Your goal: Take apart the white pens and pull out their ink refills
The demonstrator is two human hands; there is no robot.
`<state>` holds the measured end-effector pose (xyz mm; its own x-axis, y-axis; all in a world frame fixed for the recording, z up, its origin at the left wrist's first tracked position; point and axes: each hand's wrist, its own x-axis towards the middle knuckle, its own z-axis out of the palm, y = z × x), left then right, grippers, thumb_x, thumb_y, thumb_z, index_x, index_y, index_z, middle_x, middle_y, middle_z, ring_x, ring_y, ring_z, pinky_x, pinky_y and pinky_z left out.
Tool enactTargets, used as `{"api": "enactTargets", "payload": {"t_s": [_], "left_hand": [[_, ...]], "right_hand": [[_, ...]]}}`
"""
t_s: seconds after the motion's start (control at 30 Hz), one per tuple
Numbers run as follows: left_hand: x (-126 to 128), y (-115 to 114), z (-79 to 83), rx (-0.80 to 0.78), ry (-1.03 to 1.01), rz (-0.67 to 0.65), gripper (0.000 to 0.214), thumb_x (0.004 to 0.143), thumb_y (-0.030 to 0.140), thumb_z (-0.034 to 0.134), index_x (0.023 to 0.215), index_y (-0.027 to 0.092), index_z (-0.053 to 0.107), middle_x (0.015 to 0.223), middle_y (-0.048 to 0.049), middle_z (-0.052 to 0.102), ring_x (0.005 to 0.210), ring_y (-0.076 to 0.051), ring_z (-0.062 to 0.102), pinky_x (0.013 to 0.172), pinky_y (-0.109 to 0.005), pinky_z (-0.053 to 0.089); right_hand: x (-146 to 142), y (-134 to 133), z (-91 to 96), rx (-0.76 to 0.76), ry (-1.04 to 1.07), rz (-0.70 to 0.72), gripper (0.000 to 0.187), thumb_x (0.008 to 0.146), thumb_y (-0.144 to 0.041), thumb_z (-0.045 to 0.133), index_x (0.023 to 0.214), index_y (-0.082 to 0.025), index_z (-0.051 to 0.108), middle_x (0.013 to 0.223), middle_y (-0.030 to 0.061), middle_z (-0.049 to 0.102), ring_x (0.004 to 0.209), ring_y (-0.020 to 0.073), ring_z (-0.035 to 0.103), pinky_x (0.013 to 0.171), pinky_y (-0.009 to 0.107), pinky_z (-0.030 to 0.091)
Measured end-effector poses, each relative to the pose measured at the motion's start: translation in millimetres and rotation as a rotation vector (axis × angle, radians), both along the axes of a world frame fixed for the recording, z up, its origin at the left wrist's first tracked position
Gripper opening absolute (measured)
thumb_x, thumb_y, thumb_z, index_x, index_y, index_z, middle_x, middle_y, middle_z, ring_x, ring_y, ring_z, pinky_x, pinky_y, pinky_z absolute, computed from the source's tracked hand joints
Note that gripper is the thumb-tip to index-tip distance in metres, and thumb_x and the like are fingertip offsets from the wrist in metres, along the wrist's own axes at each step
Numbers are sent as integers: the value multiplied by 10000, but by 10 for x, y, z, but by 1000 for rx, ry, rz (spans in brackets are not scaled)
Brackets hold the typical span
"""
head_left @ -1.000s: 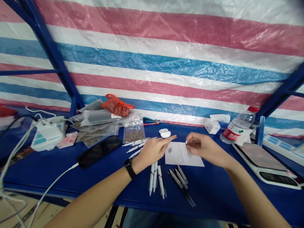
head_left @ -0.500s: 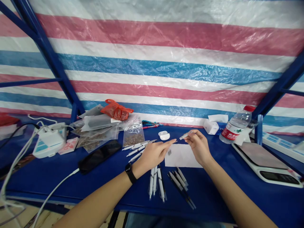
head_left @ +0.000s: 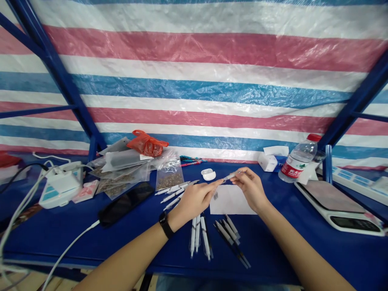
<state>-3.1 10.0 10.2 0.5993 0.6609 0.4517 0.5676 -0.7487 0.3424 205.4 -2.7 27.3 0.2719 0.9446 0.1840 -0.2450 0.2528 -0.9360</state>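
My right hand pinches a short pale pen barrel piece between thumb and fingertips, tilted down to the left. Its lower end meets the fingertips of my left hand. That hand is closed with the index finger reaching forward; whatever small thing sits at its tip is too tiny to name. Below both hands lies a sheet of white paper, with several small spring-like grey bits by its left edge. Nearer me rest several white pens and several grey-gripped pen parts with dark refills.
More white pens lie left of my hand, near a black phone and plastic bags. A white earbud case stands behind. At right are a water bottle, a tissue box and a scale.
My right hand has brought the pen barrel piece down and left, so it now meets my left fingertips. My left hand has shifted only slightly.
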Motion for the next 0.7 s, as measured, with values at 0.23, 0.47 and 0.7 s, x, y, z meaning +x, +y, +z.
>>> {"api": "enactTargets", "payload": {"t_s": [0.23, 0.47, 0.7], "left_hand": [[-2, 7, -6, 1, -3, 1, 422, 1037, 225, 419, 1413, 284, 602, 699, 11, 684, 594, -142, 612, 575, -208, 399], [5, 13, -11, -22, -7, -2, 405, 1045, 251, 415, 1397, 263, 615, 818, -18, 756, 640, -157, 663, 619, -219, 460], [-30, 74, -55, 1, 27, -40, 373, 1055, 289, 423, 1344, 207, 644, 930, -64, 786, 739, -190, 719, 666, -247, 495]], "right_hand": [[19, -24, 7, 12, -47, 50, 372, 581, -435, 902, 699, -219, 622, 681, 7, 696, 659, 180, 684, 685, 313, 557], [9, -36, -6, -29, -140, 133, 341, 584, -418, 899, 697, -218, 646, 665, 12, 713, 660, 193, 702, 684, 327, 558], [117, -16, -19, -48, -229, 199, 333, 587, -394, 917, 718, -207, 675, 668, 15, 718, 642, 188, 688, 696, 344, 564]]}}
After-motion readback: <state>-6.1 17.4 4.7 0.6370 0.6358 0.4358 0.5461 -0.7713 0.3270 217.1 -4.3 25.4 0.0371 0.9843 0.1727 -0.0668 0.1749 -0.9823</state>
